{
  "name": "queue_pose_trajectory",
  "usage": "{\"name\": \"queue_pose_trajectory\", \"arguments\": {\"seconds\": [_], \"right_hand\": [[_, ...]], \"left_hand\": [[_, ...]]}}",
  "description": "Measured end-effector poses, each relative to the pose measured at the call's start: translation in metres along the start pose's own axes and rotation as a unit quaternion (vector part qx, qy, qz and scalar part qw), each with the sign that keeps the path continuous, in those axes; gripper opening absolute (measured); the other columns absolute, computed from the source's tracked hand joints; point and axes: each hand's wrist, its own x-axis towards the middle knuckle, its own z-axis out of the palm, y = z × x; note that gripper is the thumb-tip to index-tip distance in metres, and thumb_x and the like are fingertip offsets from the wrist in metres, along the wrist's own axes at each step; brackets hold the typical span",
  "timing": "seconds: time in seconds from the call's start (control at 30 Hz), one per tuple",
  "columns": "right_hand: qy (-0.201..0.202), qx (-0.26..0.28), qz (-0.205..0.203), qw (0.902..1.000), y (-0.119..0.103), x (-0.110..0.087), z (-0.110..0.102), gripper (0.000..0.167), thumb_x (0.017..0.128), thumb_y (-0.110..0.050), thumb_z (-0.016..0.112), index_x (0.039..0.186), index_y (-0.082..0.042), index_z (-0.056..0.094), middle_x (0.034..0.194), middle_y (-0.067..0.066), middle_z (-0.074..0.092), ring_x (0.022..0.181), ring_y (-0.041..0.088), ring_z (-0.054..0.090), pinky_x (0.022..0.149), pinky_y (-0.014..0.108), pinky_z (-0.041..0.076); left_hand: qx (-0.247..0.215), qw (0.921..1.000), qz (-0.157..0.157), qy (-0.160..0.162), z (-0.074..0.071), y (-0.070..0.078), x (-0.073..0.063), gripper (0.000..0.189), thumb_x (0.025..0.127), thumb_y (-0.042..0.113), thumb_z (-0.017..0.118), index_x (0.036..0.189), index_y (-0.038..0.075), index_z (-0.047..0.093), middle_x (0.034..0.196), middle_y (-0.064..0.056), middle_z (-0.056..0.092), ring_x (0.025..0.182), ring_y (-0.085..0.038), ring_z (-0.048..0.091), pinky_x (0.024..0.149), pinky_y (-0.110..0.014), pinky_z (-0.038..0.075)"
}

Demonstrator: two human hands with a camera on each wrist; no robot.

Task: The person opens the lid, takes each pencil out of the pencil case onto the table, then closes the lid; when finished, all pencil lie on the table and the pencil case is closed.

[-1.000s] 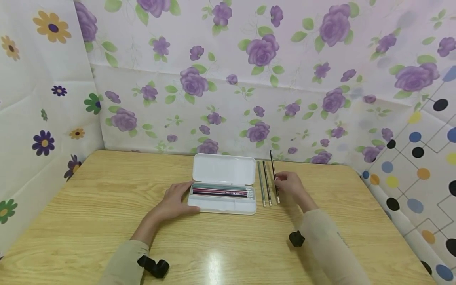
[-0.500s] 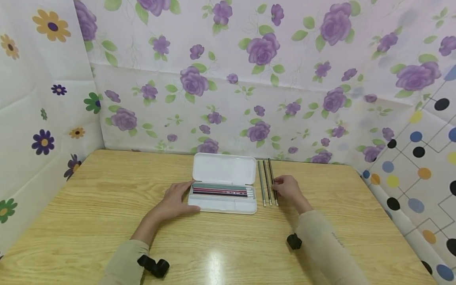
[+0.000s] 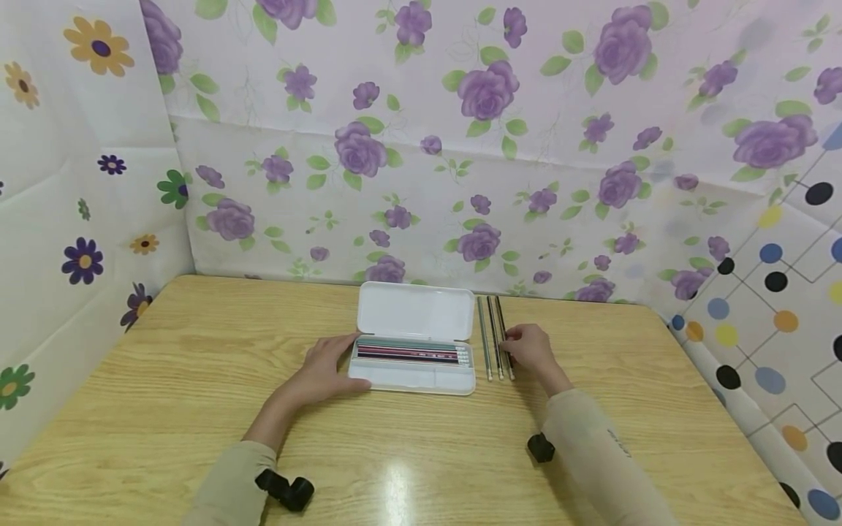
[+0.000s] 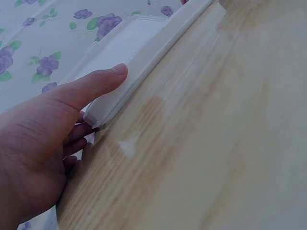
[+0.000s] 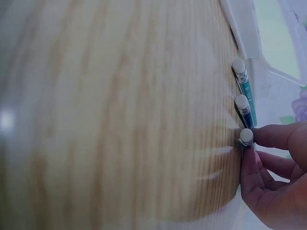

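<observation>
A white pencil case [image 3: 395,377] lies with its lid [image 3: 416,310] raised at the back. Several pencils [image 3: 401,353], green, red and dark, fill its rear compartment. My left hand [image 3: 321,372] holds the case's left end, thumb [image 4: 103,84] along the front wall and fingers at the corner. Right of the case, a green pencil [image 3: 484,336] and a dark pencil [image 3: 493,329] lie side by side. My right hand [image 3: 530,349] pinches a third, black pencil [image 3: 501,315] beside them. In the right wrist view its white eraser [image 5: 246,137] shows between thumb and finger.
The case and pencils rest on a wood-grain table [image 3: 395,438], near its back edge. Floral sheeting [image 3: 421,183] rises right behind it, with patterned sheets on the left and right too. A black wrist camera [image 3: 541,448] sits by the right sleeve.
My right hand has brought the black pencil left and toward me, so it now lies nearly in line beside the other two. My left hand has stayed on the case.
</observation>
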Motion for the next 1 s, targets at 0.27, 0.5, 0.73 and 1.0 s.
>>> {"name": "queue_pose_trajectory", "arguments": {"seconds": [0.27,0.5,0.73,1.0], "right_hand": [[0.005,0.001,0.003,1.0,-0.002,0.001,0.001,0.031,0.087,-0.003,0.068,0.112,0.015,0.063,0.094,0.019,0.066,0.078,0.024,0.064,0.065,0.03,0.054],[-0.005,0.022,0.009,0.9997,-0.005,-0.003,-0.002,0.034,0.09,-0.005,0.064,0.117,0.015,0.06,0.108,0.027,0.063,0.082,0.029,0.065,0.07,0.035,0.055],[0.019,0.029,0.008,0.9994,-0.006,-0.002,-0.005,0.033,0.093,-0.009,0.058,0.121,0.01,0.06,0.115,0.026,0.061,0.1,0.034,0.06,0.083,0.043,0.051],[0.028,0.014,-0.091,0.9953,-0.027,-0.001,-0.003,0.032,0.09,-0.004,0.062,0.119,0.01,0.062,0.105,0.021,0.065,0.098,0.034,0.061,0.085,0.044,0.05]], "left_hand": [[0.001,1.0,-0.006,-0.001,-0.001,0.001,0.0,0.097,0.074,0.046,0.081,0.151,0.01,0.034,0.149,-0.015,0.037,0.134,-0.038,0.024,0.103,-0.064,0.023],[0.007,1.0,-0.003,-0.001,-0.001,0.002,0.001,0.096,0.075,0.045,0.081,0.151,0.009,0.034,0.148,-0.016,0.038,0.135,-0.037,0.025,0.105,-0.062,0.021],[0.008,1.0,-0.001,-0.002,-0.001,0.001,0.0,0.096,0.075,0.044,0.081,0.15,0.008,0.035,0.148,-0.016,0.038,0.134,-0.037,0.025,0.104,-0.062,0.021],[0.01,0.9999,0.004,0.0,-0.002,0.001,-0.001,0.096,0.074,0.044,0.081,0.15,0.007,0.035,0.147,-0.017,0.039,0.133,-0.038,0.026,0.103,-0.062,0.022]]}}
